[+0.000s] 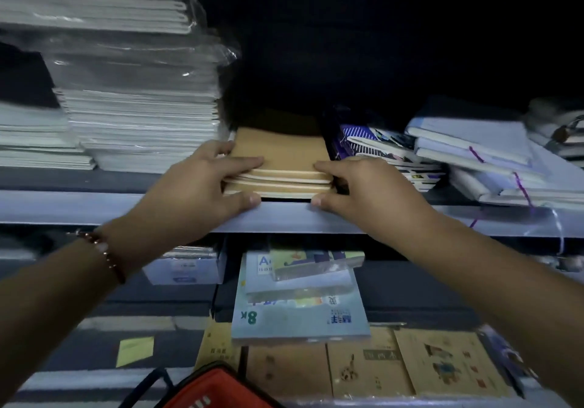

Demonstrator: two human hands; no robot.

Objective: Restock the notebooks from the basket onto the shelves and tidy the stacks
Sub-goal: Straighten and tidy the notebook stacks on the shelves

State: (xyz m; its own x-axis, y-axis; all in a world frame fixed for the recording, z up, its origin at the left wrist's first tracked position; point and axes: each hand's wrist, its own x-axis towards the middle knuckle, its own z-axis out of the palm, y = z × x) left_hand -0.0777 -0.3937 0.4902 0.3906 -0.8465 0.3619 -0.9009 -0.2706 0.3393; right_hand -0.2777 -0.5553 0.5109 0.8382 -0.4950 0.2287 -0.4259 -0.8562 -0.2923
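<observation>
Squaring a small stack of kraft-cover notebooks (279, 162) at the front edge of the shelf (94, 207).

Risk of skewed covers or a slide off the lip under uneven pressure, or a nudge into the leaning patterned notebooks (388, 155) just beside. Left hand (202, 183) and right hand (363, 186) gripping opposite front corners, fingers on top, thumbs at the lower edge. Red basket (215, 388) waiting well below.

A short stack of notebooks (279, 167) lies at the front edge of the upper shelf (284, 218), between the left hand (202, 186) and right hand (366, 192). Wrapped notebook stacks (139, 107) tower to its left, tumbled journals (474, 155) to its right. A basket (215, 392) sits below, nearest the person.
</observation>
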